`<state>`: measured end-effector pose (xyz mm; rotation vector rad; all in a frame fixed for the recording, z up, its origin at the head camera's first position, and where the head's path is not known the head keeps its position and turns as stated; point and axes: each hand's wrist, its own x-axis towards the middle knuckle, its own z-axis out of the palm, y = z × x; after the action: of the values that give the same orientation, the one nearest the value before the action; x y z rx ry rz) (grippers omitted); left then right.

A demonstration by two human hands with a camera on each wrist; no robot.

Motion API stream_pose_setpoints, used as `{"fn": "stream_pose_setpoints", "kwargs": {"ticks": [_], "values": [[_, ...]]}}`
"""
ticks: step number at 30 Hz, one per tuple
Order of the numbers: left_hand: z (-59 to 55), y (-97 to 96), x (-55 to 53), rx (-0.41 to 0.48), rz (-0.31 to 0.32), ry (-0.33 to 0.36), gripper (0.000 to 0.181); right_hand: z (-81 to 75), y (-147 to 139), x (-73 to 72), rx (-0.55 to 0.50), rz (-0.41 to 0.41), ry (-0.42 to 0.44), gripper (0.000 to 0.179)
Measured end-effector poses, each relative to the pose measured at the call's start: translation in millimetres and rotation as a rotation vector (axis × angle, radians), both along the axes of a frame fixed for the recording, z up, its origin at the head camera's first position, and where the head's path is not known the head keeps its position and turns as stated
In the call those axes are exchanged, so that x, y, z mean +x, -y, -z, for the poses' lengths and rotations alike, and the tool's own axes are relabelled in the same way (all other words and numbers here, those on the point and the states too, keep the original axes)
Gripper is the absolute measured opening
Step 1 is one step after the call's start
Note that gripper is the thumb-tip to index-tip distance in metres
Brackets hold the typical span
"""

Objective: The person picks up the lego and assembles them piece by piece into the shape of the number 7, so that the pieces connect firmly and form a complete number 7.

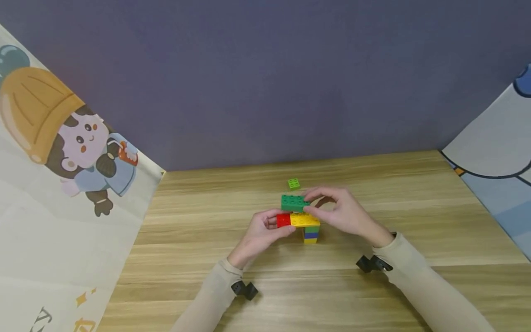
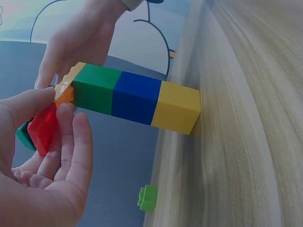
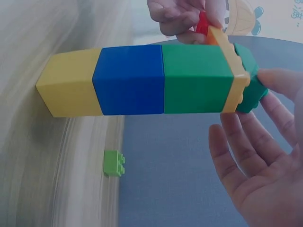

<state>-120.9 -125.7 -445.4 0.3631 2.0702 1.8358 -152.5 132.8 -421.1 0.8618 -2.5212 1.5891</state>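
Note:
A tower of a yellow block [image 2: 177,108], a blue block [image 2: 136,98] and a green block [image 2: 97,90] stands on the table. Across its top lies a flat yellow studded plate [image 1: 304,220], jutting out to the left. My left hand [image 1: 259,233] pinches a red brick [image 1: 284,220] at that jutting end, thumb in front and fingers behind. Between thumb and fingers, my right hand [image 1: 344,212] grips the right end of a green studded brick [image 1: 292,202], close over the plate's back edge in the head view. The right fingertips partly cover this brick.
A small lime green brick [image 1: 293,183] lies on the wooden table [image 1: 199,258] behind the tower. A dark blue-grey panel [image 1: 290,83] rises along the table's back edge. Printed cartoon sheets stand at the left [image 1: 83,184] and right.

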Motion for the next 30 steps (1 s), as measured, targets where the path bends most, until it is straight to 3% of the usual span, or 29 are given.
{"fn": "stream_pose_setpoints", "kwargs": {"ticks": [14, 30], "values": [[0.2, 1.8, 0.0, -0.002, -0.011, -0.003, 0.044, -5.5, 4.8, 10.7, 0.002, -0.03, -0.01, 0.014], [-1.4, 0.5, 1.1, 0.023, -0.01, -0.007, 0.043, -0.2, 10.0, 16.0, 0.022, -0.042, -0.042, 0.016]]}}
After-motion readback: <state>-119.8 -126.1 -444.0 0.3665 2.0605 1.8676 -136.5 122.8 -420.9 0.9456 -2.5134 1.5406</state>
